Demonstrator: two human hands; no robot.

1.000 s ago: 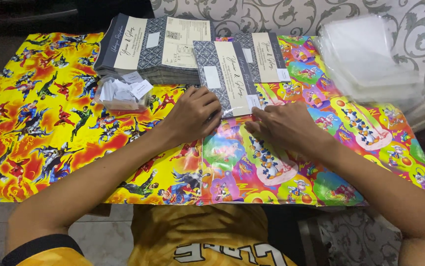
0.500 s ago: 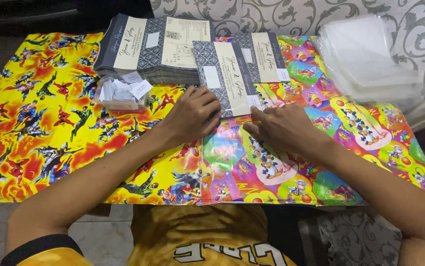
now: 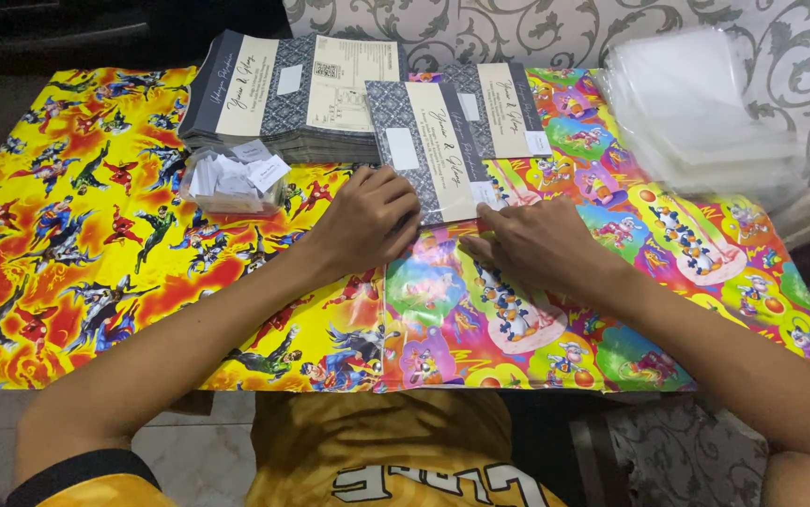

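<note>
Head view: both hands on a grey card.
Left hand (image 3: 367, 221) curled and right hand (image 3: 536, 246) flat press the card (image 3: 428, 145); card stack (image 3: 283, 99), paper slips (image 3: 236, 178) and plastic sleeves (image 3: 696, 113) lie around.

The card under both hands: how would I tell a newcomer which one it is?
Start at the table covered in bright cartoon wrapping paper and find the tall stack of grey patterned cards at its far edge. Just right of the stack, nearer the person, lies a single card with a cream panel. Unlike its neighbours, its near end is pinned by the left hand and right hand.
</note>
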